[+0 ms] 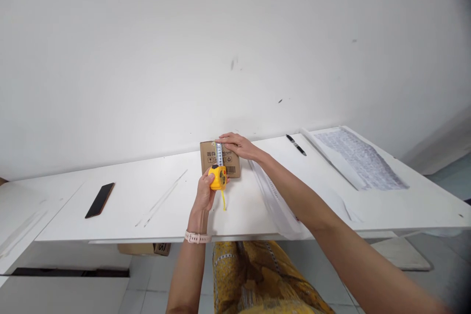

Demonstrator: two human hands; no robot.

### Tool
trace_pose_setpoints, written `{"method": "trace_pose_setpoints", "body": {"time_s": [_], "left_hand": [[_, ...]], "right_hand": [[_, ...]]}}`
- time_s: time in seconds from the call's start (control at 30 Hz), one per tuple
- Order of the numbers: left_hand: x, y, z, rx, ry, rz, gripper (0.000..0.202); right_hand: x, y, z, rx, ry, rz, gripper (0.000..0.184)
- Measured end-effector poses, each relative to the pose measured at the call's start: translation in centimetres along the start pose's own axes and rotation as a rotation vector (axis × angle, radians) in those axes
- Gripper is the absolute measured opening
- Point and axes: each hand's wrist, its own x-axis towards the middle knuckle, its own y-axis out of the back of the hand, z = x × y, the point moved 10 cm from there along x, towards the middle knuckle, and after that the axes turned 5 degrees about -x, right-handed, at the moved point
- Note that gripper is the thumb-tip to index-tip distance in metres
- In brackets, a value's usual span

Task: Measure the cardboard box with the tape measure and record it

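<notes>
On the smooth white surface (176, 216), thin papers (267, 191) lie beneath my right forearm (290, 189), 1 flat smartphone (100, 200) well left. My left grip (206, 190) holds the yellow tape measure (218, 177), blade (220, 154) across the cardboard box (206, 161); my right grip (238, 145), unclosed, rests at the box's far edge.

A smudged white wall (128, 59) rises behind a long white desk (243, 216) — grey tiled floor (158, 282) below.

Bright, diffuse light spreads evenly over the white wall (147, 49) and counter (128, 171) — shadows are faint, with dimmer floor (158, 274) beneath. Wide-angle stretching and dark vignetting mark the right-hand corners; the tape measure (218, 178) looks fairly sharp — writing on the paper (360, 157) blurs past reading.
</notes>
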Motion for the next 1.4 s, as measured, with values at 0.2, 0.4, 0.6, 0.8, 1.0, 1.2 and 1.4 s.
{"method": "trace_pose_setpoints", "body": {"time_s": [0.2,0.4,0.6,0.8,1.0,1.2,1.4], "left_hand": [[-2.1,2.2,-2.1,0.018,-0.014,0.016,0.07],[-3.1,4.3,-3.5,0.039,-0.002,0.021,0.068],[-2.7,4.5,-3.7,0.048,0.015,0.025,0.071],[-2.5,4.5,-3.6,0.067,0.015,0.038,0.072],[-4.4,3.8,-2.6,-0.052,0.034,0.022,0.07],[-10.8,5.2,0.0,-0.054,-0.052,0.115,0.077],[-15.6,2.0,-2.5,0.112,0.149,0.024,0.09]], "right_hand": [[0.6,0.6,-0.1,0.004,-0.018,0.01,0.039],[0.6,0.8,-0.4,-0.003,-0.012,0.019,0.039],[0.5,0.8,-0.2,0.043,0.007,0.032,0.036],[0.6,0.5,0.4,-0.005,-0.002,0.023,0.036],[-0.6,0.9,-0.9,-0.061,-0.028,0.052,0.049],[-6.2,-4.7,-5.7,-0.363,0.094,0.004,0.04],[-14.4,-2.9,-9.8,-0.27,-0.065,0.213,0.042]]}}
